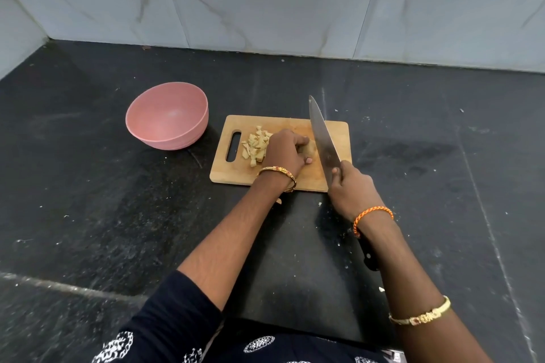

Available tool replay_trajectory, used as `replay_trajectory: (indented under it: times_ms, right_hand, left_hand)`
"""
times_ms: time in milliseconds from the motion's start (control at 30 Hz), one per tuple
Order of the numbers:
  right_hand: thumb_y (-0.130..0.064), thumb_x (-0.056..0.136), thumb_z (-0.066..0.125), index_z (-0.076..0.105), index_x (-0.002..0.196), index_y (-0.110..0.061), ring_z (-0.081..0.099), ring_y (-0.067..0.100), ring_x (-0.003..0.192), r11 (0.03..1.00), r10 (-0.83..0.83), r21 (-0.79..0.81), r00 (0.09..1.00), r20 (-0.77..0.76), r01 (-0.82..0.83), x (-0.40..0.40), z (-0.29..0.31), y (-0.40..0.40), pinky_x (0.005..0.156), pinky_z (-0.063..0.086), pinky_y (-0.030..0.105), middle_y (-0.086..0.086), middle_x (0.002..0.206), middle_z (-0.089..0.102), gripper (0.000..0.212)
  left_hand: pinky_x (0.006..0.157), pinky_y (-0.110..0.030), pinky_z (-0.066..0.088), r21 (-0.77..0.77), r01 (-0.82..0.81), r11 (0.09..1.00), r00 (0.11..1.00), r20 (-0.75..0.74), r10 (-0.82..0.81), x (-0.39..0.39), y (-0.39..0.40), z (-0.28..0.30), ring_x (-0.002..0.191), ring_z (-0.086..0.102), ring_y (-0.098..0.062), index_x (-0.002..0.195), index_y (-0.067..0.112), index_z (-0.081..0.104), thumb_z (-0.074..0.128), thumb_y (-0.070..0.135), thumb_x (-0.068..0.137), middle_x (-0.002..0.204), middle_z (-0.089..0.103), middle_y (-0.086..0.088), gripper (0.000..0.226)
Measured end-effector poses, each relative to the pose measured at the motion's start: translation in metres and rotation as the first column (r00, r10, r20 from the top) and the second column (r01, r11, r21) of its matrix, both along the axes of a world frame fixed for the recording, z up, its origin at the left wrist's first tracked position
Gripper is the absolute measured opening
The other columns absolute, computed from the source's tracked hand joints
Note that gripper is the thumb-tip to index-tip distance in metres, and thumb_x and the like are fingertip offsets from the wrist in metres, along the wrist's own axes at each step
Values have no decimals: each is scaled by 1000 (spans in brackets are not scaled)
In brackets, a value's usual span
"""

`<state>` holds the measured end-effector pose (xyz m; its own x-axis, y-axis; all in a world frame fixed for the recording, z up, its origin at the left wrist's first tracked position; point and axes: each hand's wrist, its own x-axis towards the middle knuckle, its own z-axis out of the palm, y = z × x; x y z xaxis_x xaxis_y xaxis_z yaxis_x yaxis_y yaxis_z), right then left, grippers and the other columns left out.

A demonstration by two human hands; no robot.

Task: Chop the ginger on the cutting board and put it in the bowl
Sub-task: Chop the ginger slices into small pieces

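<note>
1. On the dark stone bench (88, 186), a wooden cutting board (236, 168) is lying flat, with its handle slot pointing toward the pink bowl (167, 115).
2. The bowl is sitting upright just to the left of the board, apart from it, and nothing is showing inside it.
3. The left hand (284, 153) is curling over an uncut piece of ginger (309, 149) near the middle of the board, with fingers and thumb gripping it and pinning it down.
4. A pile of chopped ginger pieces (256, 146) is lying on the board just left of that hand, between the hand and the handle slot.
5. The right hand (352, 188) is closing around the knife (323, 135), gripping it where the blade meets the handle, with the dark handle end sticking out under the wrist.
6. The blade is angling up and away from the person, its tip raised past the far edge of the board and its edge hanging just to the right of the uncut ginger.
7. A gold bangle is circling the left wrist; an orange braided thread is circling the right wrist, and another gold bangle is sitting further up that forearm.
8. Small pale specks are lying scattered across the bench around the board.
9. A grey marbled tile wall (265, 3) is rising behind the bench.
</note>
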<state>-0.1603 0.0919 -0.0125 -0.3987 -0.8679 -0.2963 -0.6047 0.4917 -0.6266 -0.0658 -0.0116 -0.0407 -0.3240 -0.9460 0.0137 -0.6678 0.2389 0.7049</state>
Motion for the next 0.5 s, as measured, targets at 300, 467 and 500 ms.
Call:
replay_trajectory:
  times_ms: [300,467,500]
  right_hand:
    - [-15,95,40,42,106,-9,56,35,90,988,69,147,990,-125,-50,7,10,-12,81,50,42,16,94,51,13]
    - [-10,93,42,40,117,-8,56,36,101,977,82,208,984,-157,-49,19,16,-18,82,47,41,18,108,54,24]
    - [-9,93,42,40,117,-8,55,35,100,976,85,211,984,-158,-50,19,16,-19,81,46,40,18,108,54,24]
  left_hand:
    - [88,-23,47,-5,12,1000,1000,5,-12,1,-1,-1,98,60,-21,114,5,65,76,2,71,107,64,-8,44]
    - [88,-28,47,-53,-5,999,1000,28,6,-1,2,-6,99,57,-22,116,9,64,70,6,77,107,62,-9,39]
    - [88,-28,47,-61,-7,998,1000,29,9,-2,3,-6,99,57,-22,116,9,64,69,6,79,107,62,-9,38]
